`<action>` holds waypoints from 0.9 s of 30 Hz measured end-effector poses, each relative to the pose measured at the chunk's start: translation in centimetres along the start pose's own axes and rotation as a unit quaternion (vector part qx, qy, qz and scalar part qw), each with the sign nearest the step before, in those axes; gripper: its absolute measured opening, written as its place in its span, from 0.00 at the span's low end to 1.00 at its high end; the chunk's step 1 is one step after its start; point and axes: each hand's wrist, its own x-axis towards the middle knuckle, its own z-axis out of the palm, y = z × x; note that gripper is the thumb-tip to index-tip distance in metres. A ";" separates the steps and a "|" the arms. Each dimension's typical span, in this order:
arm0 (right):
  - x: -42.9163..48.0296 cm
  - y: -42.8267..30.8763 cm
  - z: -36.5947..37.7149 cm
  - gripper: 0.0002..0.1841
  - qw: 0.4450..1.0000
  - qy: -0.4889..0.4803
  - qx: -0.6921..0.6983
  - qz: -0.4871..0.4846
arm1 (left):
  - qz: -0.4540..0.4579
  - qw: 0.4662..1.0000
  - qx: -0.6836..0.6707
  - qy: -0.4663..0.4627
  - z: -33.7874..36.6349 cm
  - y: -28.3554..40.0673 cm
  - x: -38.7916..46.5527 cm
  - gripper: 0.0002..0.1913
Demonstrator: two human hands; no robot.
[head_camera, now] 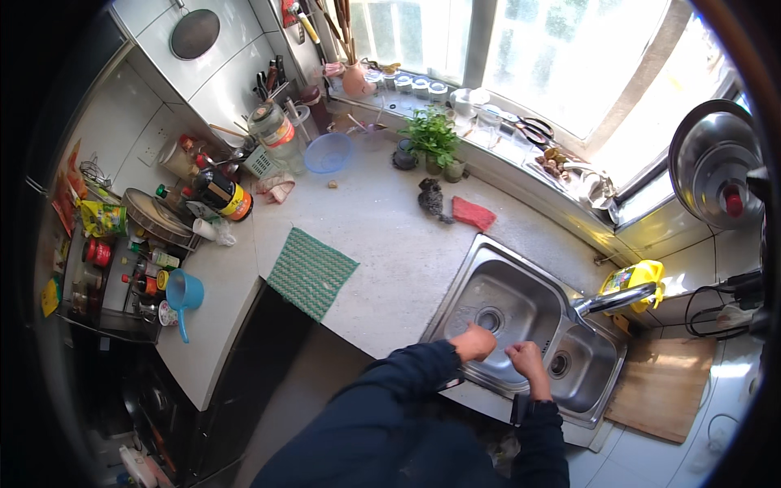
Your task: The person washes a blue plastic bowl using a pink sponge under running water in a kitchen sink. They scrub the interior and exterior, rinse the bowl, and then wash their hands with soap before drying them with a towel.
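Observation:
My left hand and my right hand are over the larger bowl of a stainless steel double sink, side by side and apart. The fingers of both hands are curled, and I cannot tell whether anything small is inside them. A chrome faucet reaches out from the sink's far right edge, with no water seen running. Past the sink's upper left corner lie a red sponge cloth and a dark scouring pad. A green woven mat lies on the counter to the left.
A wooden cutting board lies right of the sink, near a yellow jug. Potted green plants stand below the windowsill. A blue plastic basin, a large glass jar, sauce bottles and a blue dipper are at the left.

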 end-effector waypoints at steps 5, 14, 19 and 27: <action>0.0 3.3 1.3 0.17 0.934 0.210 0.266 -0.114 | 0.019 0.974 -0.139 0.179 0.8 -0.7 -2.4 0.28; -1.3 9.1 1.5 0.16 0.988 0.069 0.112 -0.080 | -0.028 0.874 -0.186 0.448 -2.3 -4.8 -9.6 0.33; -3.9 10.4 0.8 0.15 0.984 0.117 0.123 -0.062 | -0.119 0.828 -0.119 0.535 -2.8 -16.6 -14.4 0.13; -7.5 8.1 3.5 0.12 0.962 0.210 0.173 0.031 | -0.397 0.708 -0.067 0.581 -2.2 -43.1 -28.9 0.11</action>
